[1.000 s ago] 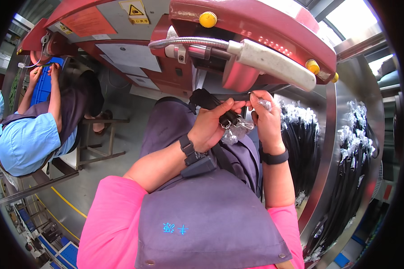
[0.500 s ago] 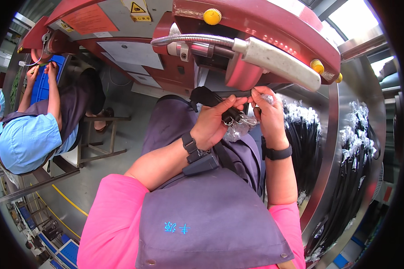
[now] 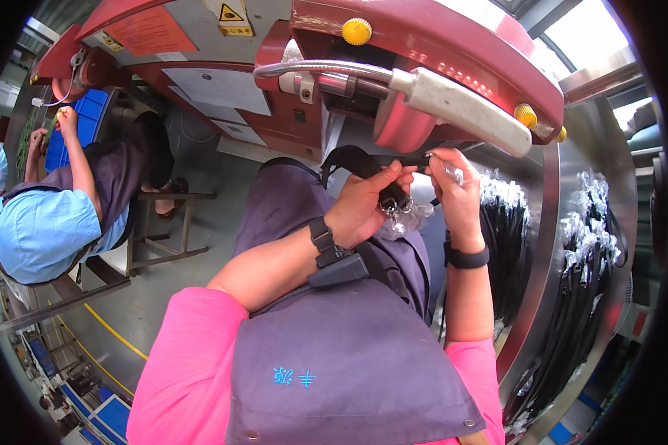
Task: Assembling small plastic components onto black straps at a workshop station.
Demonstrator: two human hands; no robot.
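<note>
A black cable (image 3: 382, 167) with a clear plastic bag (image 3: 404, 219) is gripped in the left hand (image 3: 364, 208), raised before the chest. Its end is pinched by the right hand (image 3: 453, 189), just under the red machine (image 3: 438, 67). Bagged black cables (image 3: 594, 252) are hung on the curved steel surface (image 3: 557, 222). A seated person in blue (image 3: 44, 222) is seen at the left, on the grey floor (image 3: 200, 222).

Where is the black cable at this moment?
In the head view, the black cable is at centre, held between the left hand and the right hand, just below the red machine's white lever.
</note>
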